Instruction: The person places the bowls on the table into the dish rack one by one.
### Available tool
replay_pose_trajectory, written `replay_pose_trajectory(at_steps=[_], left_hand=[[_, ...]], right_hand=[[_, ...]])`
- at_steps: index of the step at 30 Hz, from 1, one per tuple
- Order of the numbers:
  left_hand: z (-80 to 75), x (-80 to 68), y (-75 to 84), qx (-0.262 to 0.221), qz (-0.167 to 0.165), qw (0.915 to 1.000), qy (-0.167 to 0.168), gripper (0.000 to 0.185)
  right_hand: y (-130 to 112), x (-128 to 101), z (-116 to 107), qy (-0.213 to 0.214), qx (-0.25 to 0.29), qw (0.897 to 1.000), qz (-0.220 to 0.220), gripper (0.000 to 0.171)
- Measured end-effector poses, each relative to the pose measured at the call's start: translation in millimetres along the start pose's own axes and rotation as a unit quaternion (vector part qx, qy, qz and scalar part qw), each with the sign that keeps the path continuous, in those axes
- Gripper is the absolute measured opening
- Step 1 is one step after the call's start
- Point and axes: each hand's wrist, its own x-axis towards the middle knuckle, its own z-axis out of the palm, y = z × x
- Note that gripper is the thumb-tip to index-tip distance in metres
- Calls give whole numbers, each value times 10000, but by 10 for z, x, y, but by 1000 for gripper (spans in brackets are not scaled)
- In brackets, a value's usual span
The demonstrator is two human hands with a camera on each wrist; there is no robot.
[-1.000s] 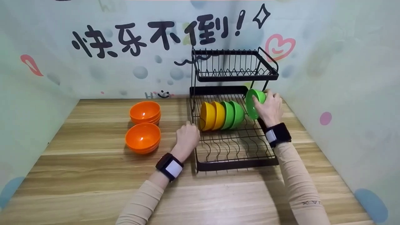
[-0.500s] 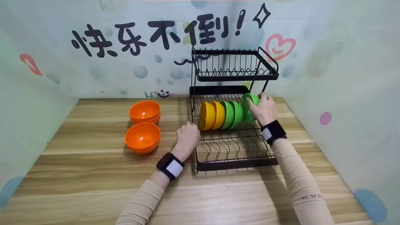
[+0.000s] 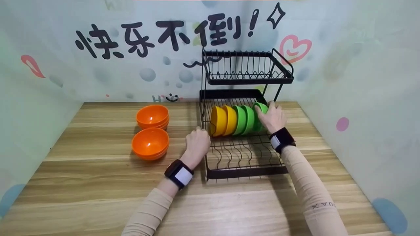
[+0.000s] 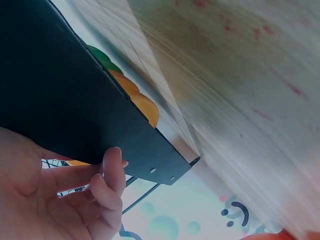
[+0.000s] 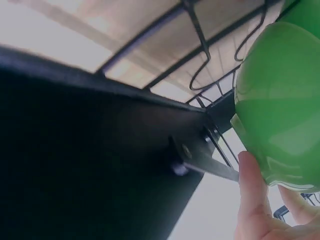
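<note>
At the right hand: the right hand (image 3: 273,117) grips a green bowl (image 3: 261,113), fingers curled round its rim and back; the right wrist view shows fingertips (image 5: 250,186) against the bowl's green wall.
Bowl's place: on edge in the lower tier of the black dish rack (image 3: 244,170), just left of the right hand, last in a row.
Left of that bowl: two more green bowls (image 3: 245,119), then two yellow bowls (image 3: 222,120), all on edge and touching one another.
Above the right hand: the rack's upper tier (image 3: 247,79), holding nothing visible.
Left hand: the left hand (image 3: 197,143) rests at the rack's left edge with loosely curled fingers; the left wrist view shows fingertips (image 4: 113,167) touching the rack's black side panel, gripping nothing.
Left of the left hand: two stacks of orange bowls (image 3: 150,143) on the wooden table (image 3: 98,193), well apart from the rack.
</note>
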Motion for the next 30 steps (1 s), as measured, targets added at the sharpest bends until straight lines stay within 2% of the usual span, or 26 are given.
replay_pose_trajectory(at_steps=[9, 17, 30], left_hand=[[4, -3, -6, -36, 43, 9999, 163, 21], [27, -26, 1, 136, 144, 9986, 482, 20], [35, -23, -8, 43, 119, 9993, 355, 20]], right_hand=[[-25, -6, 66, -76, 142, 9998, 134, 71], [-44, -39, 124, 3, 672, 9976, 153, 66], [-51, -41, 129, -251, 795, 9961, 284, 68]])
